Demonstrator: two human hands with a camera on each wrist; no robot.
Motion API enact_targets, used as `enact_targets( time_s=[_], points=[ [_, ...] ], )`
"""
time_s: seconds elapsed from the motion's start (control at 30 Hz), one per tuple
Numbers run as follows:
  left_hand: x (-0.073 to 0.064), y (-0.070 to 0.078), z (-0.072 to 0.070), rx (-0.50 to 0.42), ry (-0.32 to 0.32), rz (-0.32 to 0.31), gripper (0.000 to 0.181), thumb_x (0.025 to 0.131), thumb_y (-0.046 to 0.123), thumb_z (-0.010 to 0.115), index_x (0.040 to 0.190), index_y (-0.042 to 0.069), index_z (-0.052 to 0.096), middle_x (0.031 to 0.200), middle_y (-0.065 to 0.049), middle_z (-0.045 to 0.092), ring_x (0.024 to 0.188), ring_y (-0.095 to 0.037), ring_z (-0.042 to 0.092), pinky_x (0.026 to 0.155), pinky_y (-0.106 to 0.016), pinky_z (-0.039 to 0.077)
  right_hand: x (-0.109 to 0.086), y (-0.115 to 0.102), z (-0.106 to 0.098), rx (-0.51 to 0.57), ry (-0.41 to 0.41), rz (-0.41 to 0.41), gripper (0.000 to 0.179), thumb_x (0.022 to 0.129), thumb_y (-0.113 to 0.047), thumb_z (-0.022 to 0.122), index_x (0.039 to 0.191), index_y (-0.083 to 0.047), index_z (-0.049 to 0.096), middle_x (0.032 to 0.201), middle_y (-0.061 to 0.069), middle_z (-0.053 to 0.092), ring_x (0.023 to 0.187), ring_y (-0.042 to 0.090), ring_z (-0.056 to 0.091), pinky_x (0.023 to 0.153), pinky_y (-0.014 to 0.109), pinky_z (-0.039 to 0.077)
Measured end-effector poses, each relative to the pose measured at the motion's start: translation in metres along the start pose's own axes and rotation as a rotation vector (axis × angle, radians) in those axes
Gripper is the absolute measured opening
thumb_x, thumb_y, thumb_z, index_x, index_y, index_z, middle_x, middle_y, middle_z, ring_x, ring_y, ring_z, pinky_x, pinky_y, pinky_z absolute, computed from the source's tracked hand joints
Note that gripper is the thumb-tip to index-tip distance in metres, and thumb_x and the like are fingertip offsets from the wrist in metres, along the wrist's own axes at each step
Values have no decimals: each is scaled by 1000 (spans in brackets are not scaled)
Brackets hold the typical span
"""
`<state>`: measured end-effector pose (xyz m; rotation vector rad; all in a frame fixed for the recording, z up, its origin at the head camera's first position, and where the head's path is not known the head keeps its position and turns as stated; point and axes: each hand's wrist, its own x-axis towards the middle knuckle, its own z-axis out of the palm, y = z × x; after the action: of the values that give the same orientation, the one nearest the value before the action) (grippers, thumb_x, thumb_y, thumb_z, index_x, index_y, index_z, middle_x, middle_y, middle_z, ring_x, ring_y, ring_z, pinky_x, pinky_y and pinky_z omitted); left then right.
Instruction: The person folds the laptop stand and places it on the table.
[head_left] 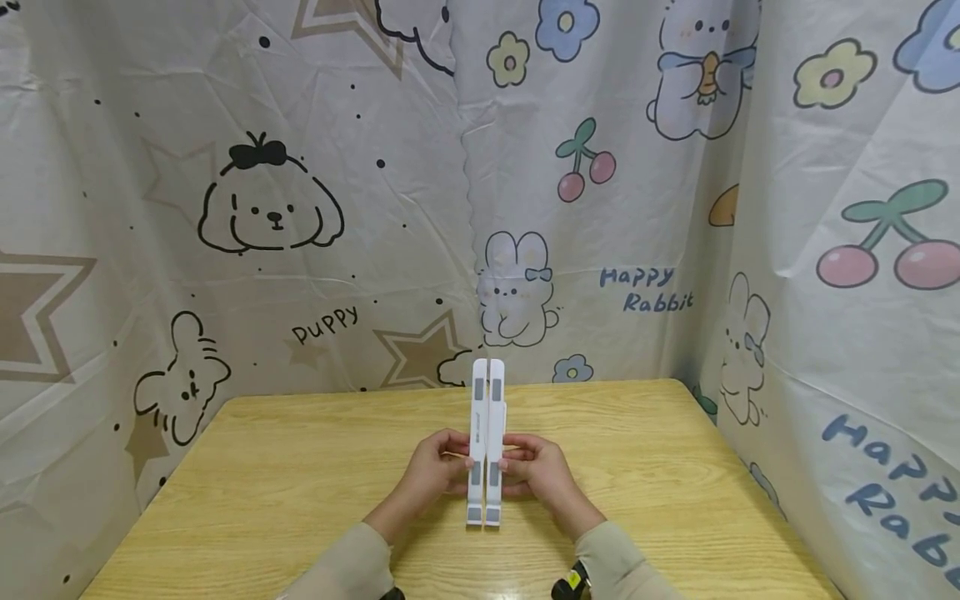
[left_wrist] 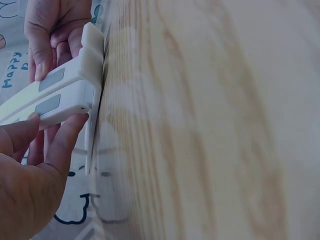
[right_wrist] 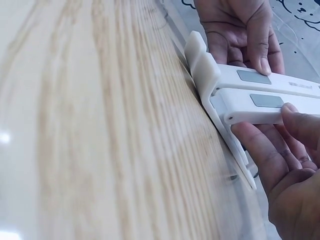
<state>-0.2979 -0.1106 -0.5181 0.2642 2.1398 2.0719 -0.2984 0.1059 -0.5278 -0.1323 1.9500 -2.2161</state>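
A white folding laptop stand [head_left: 477,429] with grey pads is upright in the middle of the wooden table, its two long bars side by side with a narrow gap. My left hand [head_left: 437,462] pinches the left bar between thumb and fingers, low down. On the opposite side, my right hand [head_left: 543,468] grips the right bar at about the same height. Seen in the right wrist view, the stand [right_wrist: 245,107] has hooked lips at its lower end, close to the tabletop. Some fingers of both hands are hidden behind the bars.
The light wooden table [head_left: 300,467] stretches out on both sides of the hands. Behind it and along the right hangs a printed cloth [head_left: 405,225] with cartoon animals, stars and cherries. The table's far edge meets this cloth.
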Motion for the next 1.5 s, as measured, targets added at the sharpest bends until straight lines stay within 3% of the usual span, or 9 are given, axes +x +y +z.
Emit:
enact_targets(
  time_s=[0.53, 0.73, 0.93, 1.23, 1.5],
  points=[
    [-9, 5, 4, 48, 36, -16, 32, 96, -3, 65, 128, -5, 61, 110, -18, 60, 89, -20, 63, 71, -45, 65, -2, -1, 6, -33, -28, -5, 46, 91, 3, 73, 134, 5, 57, 101, 12, 67, 84, 20, 71, 76, 52, 64],
    [-23, 11, 4, 171, 33, -18, 47, 94, -1, 69, 139, -3, 59, 114, -19, 67, 92, -20, 64, 73, -34, 62, 2, -8, 5, -158, -50, -35, 43, 91, 1, 74, 131, 5, 58, 103, 15, 67, 87, 19, 70, 79, 49, 64],
    [-32, 11, 6, 196, -51, 18, 59, 89, -2, 75, 144, -6, 53, 132, -24, 64, 109, -34, 67, 82, -33, 62, 10, -32, -4, -295, -56, -98, 44, 92, 0, 73, 132, 4, 57, 112, 22, 69, 92, 21, 71, 83, 52, 63],
    [-41, 1, 6, 229, -128, -4, 69, 81, -9, 79, 143, -12, 49, 133, -26, 63, 117, -36, 66, 90, -33, 61, 35, -76, -30, -516, -36, -173, 50, 92, -2, 75, 138, -3, 57, 121, 21, 66, 104, 25, 70, 87, 35, 62],
    [-45, -1, 11, 310, -139, 40, 79, 71, -15, 82, 143, -13, 48, 126, -23, 66, 120, -38, 64, 101, -42, 56, 58, -120, -41, -662, -184, -282, 60, 93, -11, 76, 148, -13, 52, 144, 13, 60, 131, 33, 58, 101, 43, 56]
  ],
)
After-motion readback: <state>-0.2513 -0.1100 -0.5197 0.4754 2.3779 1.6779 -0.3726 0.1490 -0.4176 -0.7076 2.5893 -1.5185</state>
